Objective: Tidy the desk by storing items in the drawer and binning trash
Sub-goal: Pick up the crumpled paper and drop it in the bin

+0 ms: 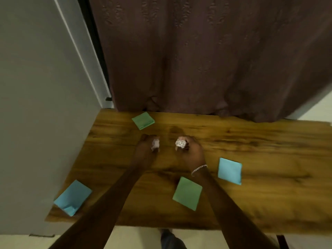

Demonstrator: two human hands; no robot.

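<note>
A blue pad (72, 197) lies at the near left corner of the desk (269, 155), and a green pad (143, 120) lies by the desk's far edge. Over the desk's middle, the left hand (145, 149) clutches a crumpled paper ball (155, 144). Beside it, the right hand (194, 150) curls round a second paper ball (180, 143). A second green pad (187, 193) sits toward the desk's near edge, and a second blue pad (230, 171) lies right of the desk's middle.

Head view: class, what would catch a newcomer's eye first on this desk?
Mid-desk, the left hand grips a crumpled paper ball and the right hand grips a second ball. Around them on the wooden desk lie four squares: a far green square at the back edge, a near green square by the right forearm, a blue square right of it, a corner blue square at the near left.
</note>
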